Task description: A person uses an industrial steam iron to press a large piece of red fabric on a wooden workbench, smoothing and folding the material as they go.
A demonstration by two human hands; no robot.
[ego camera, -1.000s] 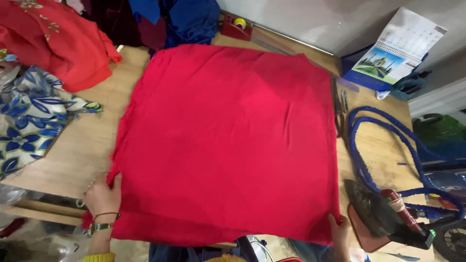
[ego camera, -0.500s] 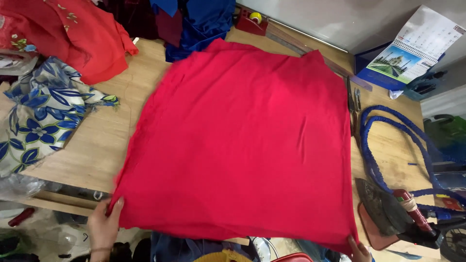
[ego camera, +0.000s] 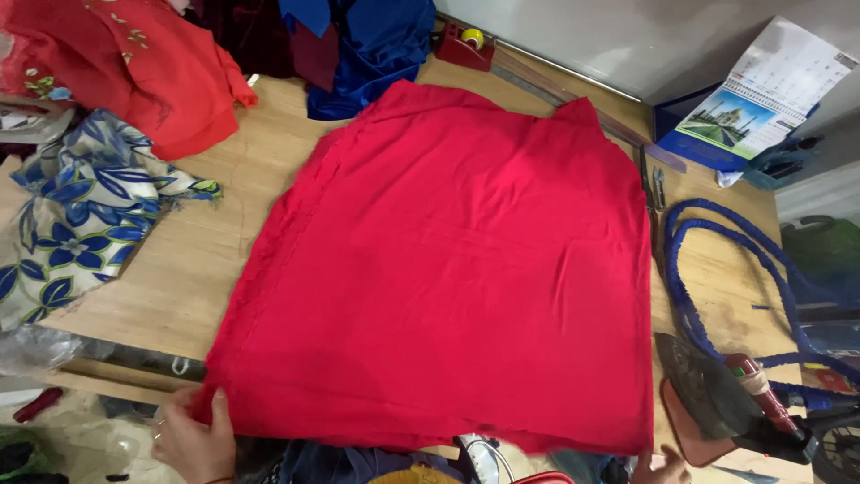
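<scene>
While both hands pinch the red fabric (ego camera: pixel 448 269), left grip (ego camera: pixel 193 439) and right grip (ego camera: pixel 658 466) on its near corners, a white-and-blue calendar (ego camera: pixel 761 99) sits far off past the right one.

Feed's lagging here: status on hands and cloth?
Left hand pinching red cloth near corner. Right hand at opposite corner, grip unclear. Iron beside right edge.

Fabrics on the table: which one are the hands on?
The plain red cloth spread flat mid-table; the left hand and right hand grip its near corners. The floral blue-white fabric and embroidered red garment lie untouched.
</scene>
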